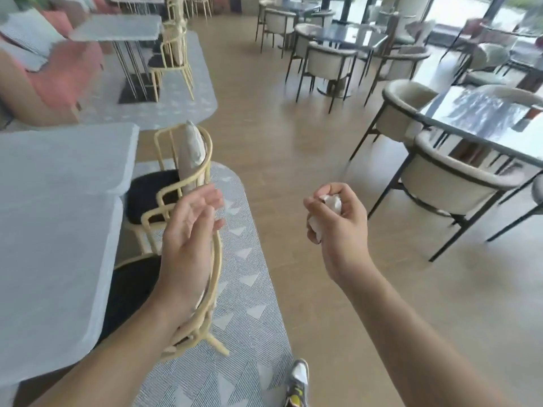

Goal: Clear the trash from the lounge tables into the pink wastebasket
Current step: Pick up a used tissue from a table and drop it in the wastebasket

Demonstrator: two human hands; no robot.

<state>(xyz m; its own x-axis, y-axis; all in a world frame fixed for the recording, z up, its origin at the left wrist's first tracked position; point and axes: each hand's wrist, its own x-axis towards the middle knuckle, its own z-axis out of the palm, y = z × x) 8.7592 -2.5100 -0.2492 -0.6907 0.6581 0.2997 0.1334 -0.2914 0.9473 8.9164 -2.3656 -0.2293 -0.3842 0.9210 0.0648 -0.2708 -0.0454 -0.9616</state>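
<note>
Curled the right fingers (316,207) tight round a crumpled white tissue (332,202), gripped high in the right hand (338,227), up in the air above the wooden floor (293,142). Held the left hand (188,230) loose, left fingers (205,198) nearly straight and a little spread, palm turned inward, grasping nothing, hovering in front of the cream rattan chair (182,183). Stood beside a pale grey table (58,215) on the left, with that chair drawn up near its edge on a patterned grey rug (244,289). Faced a wide strip of bare floor straight ahead, between the rug's rounded border and a dark glass table (484,118) ringed by round-backed upholstered chairs (449,177) on the right. Caught one shoe (298,380) at the bottom, right by the rug's edge.
</note>
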